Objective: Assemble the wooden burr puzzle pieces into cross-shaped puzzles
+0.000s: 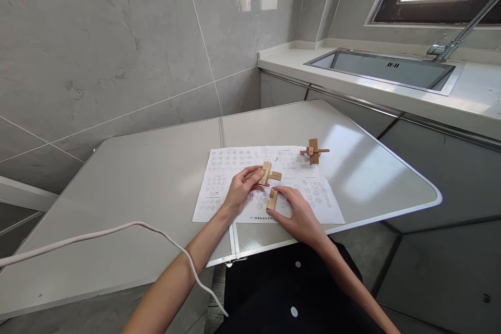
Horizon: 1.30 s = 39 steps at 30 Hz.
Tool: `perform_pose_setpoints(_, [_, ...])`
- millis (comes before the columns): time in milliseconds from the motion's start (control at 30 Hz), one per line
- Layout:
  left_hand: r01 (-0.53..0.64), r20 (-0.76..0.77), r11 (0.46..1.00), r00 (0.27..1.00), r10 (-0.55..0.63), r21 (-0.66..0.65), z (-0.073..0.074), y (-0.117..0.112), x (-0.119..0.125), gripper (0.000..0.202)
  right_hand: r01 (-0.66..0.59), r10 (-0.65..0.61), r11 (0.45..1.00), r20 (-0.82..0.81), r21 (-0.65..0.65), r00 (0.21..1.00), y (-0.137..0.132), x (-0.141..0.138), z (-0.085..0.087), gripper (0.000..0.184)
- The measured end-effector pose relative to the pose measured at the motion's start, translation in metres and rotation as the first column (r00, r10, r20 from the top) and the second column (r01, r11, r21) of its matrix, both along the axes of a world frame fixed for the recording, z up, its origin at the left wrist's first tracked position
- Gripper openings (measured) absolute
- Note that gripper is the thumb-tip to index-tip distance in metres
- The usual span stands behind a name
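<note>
My left hand [243, 188] is closed on a few light wooden puzzle pieces [266, 173] joined crosswise, held just above a printed sheet. One flat end sticks out to the right. Close by, my right hand [299, 214] pinches a single notched wooden block [272, 200] between thumb and fingers. A small gap separates this block from the joined pieces. Beneath both hands lies the white sheet [207, 209], covered with small line drawings. At its far right corner rests a darker brown wooden assembly [313, 151] of interlocked pieces.
The grey folding table [156, 182] has a seam down its middle and a rounded right end. A pale cable [136, 223] crosses the left foreground over my left forearm. A counter with a sink [385, 70] and faucet [442, 51] stands at the right; a tiled wall [117, 52] is behind.
</note>
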State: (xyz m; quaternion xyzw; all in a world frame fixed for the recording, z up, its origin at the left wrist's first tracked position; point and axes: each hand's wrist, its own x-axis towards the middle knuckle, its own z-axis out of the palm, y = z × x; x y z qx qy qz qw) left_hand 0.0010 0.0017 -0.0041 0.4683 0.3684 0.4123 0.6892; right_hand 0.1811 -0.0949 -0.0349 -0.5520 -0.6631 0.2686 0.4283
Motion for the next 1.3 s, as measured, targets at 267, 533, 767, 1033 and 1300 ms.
perform_pose_setpoints(267, [0.021,-0.068,0.99,0.998,-0.012,0.139,0.004,-0.003,-0.001,0.042,0.164,-0.297,0.948,-0.567,-0.273,0.768,-0.002,0.015,0.017,0.055])
perform_pose_setpoints(533, [0.176,-0.143,0.96,0.979,-0.147,0.217,0.005,-0.011,0.0,0.041,-0.198,-0.172,0.903,-0.743,-0.382,0.647,0.005,0.028,0.033,0.045])
perform_pose_setpoints(767, [0.213,-0.167,0.954,0.97,-0.179,0.212,-0.002,-0.011,0.001,0.039,-0.205,-0.166,0.879,-0.68,-0.43,0.714,-0.002,0.033,0.031,0.048])
perform_pose_setpoints(1033, [0.199,-0.197,0.949,0.968,-0.153,0.244,0.001,-0.014,0.002,0.038,-0.082,-0.214,0.896,-0.587,-0.436,0.781,-0.002,0.023,0.039,0.048])
perform_pose_setpoints(1300, [0.255,-0.389,0.811,0.92,-0.037,0.526,0.012,-0.02,0.003,0.045,-0.144,-0.235,0.888,-0.702,-0.436,0.673,-0.001,0.014,0.036,0.047])
